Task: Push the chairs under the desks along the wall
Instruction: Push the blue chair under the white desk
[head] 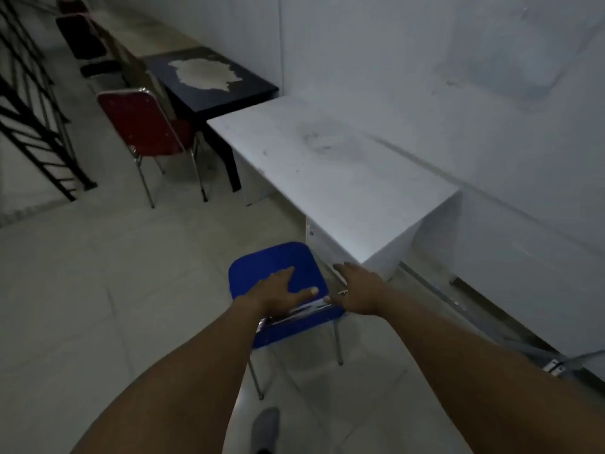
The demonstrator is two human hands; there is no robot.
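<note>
Both hands are sitting at the top of the blue chair's backrest: the left hand is lying flat over the top edge with fingers spread loose onto the blue pad and the thumb pointing right, not really clenching anything, and the right hand is resting at the chair's right corner, fingers stretched forward, though whether it's actually gripping the frame is hard to tell from this angle. The chair is standing just beside the near corner of the white desk, off its end and not tucked under it. Further along the wall a dark desk with a big worn pale patch is butting up against the white one, and a red chair is standing partly in front of it, seat toward the desk. The floor is pale tile, a black metal railing is running along the left edge, and more dark chairs are blurring out at the top left. A grey shoe is poking in at the bottom.
</note>
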